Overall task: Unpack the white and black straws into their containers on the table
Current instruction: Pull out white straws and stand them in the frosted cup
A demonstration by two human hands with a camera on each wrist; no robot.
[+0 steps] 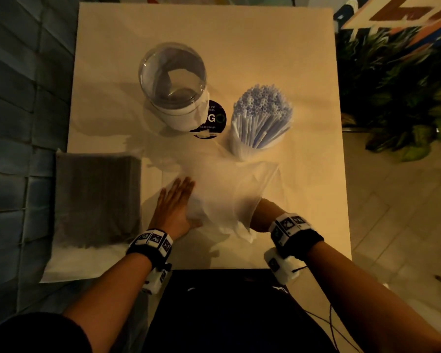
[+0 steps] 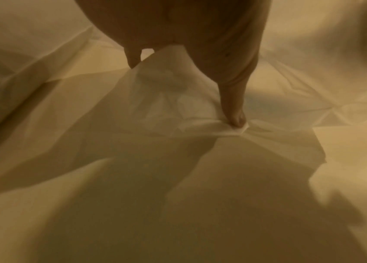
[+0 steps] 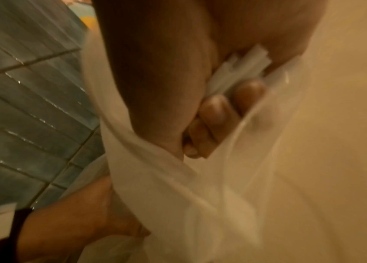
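A translucent plastic bag [image 1: 227, 184] lies crumpled on the table's near middle. My left hand [image 1: 175, 202] lies flat on its left side with straight fingers, and its thumb [image 2: 234, 113] presses a crease of the plastic [image 2: 155, 99]. My right hand [image 3: 223, 110] is inside the bag [image 3: 178, 178], fingers curled round a few white straws [image 3: 247, 62]; the head view shows only its wrist [image 1: 265, 212]. Behind the bag, a clear cup packed with upright white straws [image 1: 261, 115]. A clear glass jar [image 1: 172, 85] stands empty at the back left. A wrapped pack of black straws [image 1: 97, 200] lies at the left edge.
The pale table [image 1: 303, 59] has a round black sticker [image 1: 210, 119] between jar and cup. Green plants [image 1: 392, 98] stand off the right side. The black straw pack overhangs the table's left edge above blue floor tiles [image 1: 15, 98].
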